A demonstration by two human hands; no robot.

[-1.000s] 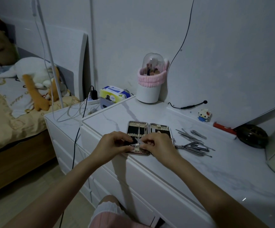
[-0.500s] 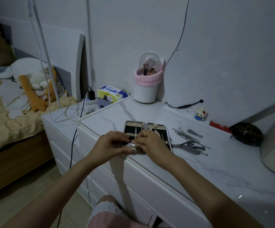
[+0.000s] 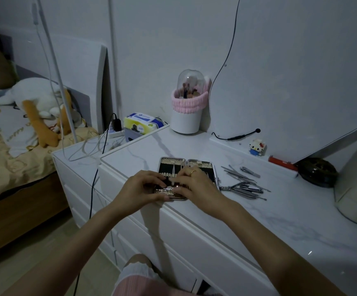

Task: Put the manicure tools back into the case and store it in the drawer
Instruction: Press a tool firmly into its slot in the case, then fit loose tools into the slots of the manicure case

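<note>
**Hands at the open manicure case**

Fingers of both hands meet over the near edge of the open manicure case (image 3: 174,165), which lies flat on the white marble-look dresser top (image 3: 280,210). The left hand (image 3: 143,189) curls its fingers and thumb round the case's near left part. The right hand (image 3: 194,184), a ring on one finger, pinches a slim metal tool (image 3: 172,175) that lies along the case's left half; how firmly it holds it cannot be told. Just to the right of the case lies a loose heap of metal manicure tools (image 3: 243,184), with a nail clipper (image 3: 249,171) at its far edge. Farther back stand a brush holder (image 3: 186,116) with a pink band, a tissue pack (image 3: 141,122) and a small block figure (image 3: 257,146).
</note>
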